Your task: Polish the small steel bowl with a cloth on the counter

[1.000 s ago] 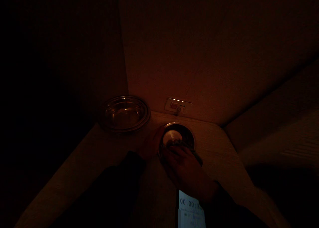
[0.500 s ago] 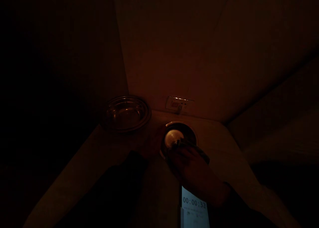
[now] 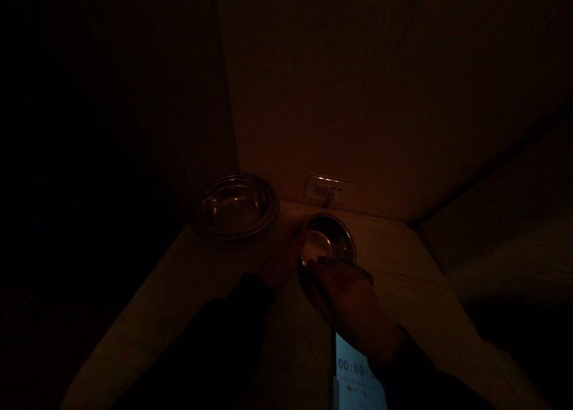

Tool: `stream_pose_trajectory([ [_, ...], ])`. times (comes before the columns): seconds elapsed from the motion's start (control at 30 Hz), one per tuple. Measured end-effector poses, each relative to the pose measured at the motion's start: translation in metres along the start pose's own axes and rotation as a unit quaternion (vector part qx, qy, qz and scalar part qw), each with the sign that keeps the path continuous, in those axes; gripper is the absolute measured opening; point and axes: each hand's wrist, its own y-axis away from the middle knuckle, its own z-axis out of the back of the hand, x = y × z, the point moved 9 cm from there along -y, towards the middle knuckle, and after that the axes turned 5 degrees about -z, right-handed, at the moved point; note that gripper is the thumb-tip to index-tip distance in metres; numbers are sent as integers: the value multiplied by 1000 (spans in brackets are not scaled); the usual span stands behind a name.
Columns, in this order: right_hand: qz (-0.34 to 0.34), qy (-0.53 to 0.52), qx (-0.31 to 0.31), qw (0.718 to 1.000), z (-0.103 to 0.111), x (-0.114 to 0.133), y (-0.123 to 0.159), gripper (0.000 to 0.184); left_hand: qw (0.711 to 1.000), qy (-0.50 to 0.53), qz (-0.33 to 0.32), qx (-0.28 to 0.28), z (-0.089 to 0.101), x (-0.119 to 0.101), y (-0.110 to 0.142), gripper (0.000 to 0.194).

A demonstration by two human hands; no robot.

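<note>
Two bare hands, set a little apart, work at one metal bowl (image 3: pixel 344 238) on a pale, wood-grained tabletop (image 3: pixel 394 261) in very dim, reddish light. The left hand (image 3: pixel 283 259) lies along the bowl's left side, fingers against the rim; whether it grips or only rests there I cannot tell in the gloom. The right hand (image 3: pixel 347 293) reaches over the near rim, its fingers bent and closed on a dark cloth (image 3: pixel 364 275), whose edge sticks out past the knuckles to the right. A round patch of the bowl's bottom catches the light just beyond those fingertips. Under the right wrist lies a phone (image 3: pixel 356 377), its lit screen showing timer digits partly covered by the sleeve. Left of the bowl and well apart from it, wide metal dishes (image 3: pixel 237 219) sit nested near the corner. A socket plate (image 3: pixel 330 188) is on the wall behind.
</note>
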Motion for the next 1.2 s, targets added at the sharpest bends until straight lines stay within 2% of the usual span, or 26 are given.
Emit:
stream_pose_trajectory([
  [0.1, 4, 2, 5, 1000, -1, 2, -5, 24, 1000, 7, 0, 13, -2, -4, 1, 49],
  [0.27, 11, 7, 16, 1000, -3, 5, -3, 29, 1000, 23, -1, -3, 0, -11, 1, 45],
  [0.43, 34, 12, 64, 997, -6, -8, 13, 32, 1000, 15, 13, -23, 1, -7, 1, 46],
  [0.53, 38, 25, 76, 996, -9, -13, 18, 31, 999, 25, -1, -20, 0, -13, 1, 45],
  [0.63, 37, 40, 76, 996, -14, -8, 14, 33, 1000, 20, -8, -15, 0, -16, 1, 46],
  [0.77, 24, 12, 52, 998, -15, 3, -1, 30, 998, -11, 35, -44, 8, -1, 3, 48],
  [0.9, 10, -20, 45, 999, -14, 3, -8, 33, 998, -47, 14, -49, 11, -1, 2, 44],
  [1.07, 30, -43, 108, 993, -16, -9, -3, 35, 998, -30, 12, -50, 9, -3, 1, 44],
  [1.2, 57, -20, 123, 991, -10, -16, 3, 31, 999, 22, 1, -41, 4, -2, 0, 44],
])
